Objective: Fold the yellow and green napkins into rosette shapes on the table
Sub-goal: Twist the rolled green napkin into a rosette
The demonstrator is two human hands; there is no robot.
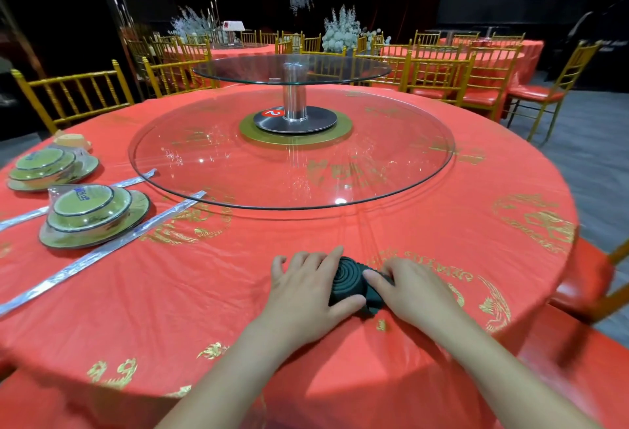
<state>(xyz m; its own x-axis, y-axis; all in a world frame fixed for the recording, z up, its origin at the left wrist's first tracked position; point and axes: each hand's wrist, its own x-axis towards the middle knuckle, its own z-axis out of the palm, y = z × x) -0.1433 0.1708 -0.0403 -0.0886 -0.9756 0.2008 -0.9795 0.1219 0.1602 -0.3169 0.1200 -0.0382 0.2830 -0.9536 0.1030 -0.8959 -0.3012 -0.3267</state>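
Red tablecloth (204, 292), banquet hall: green napkin (347, 277) coiled into a spiral, roll apparently near its end.
Grip: left hand (303, 289) clasps the coil, right hand (418, 292) pinches its loose tail. Next, likely: tuck tail, keep spiral tight.

Red-clothed round desk (238, 292); glass turntable (374, 169) at its centre; left of the turntable, two wrapped dish sets (92, 215) (51, 166) and silvery strips (112, 248); nearside of it, a dark coiled napkin (349, 278).
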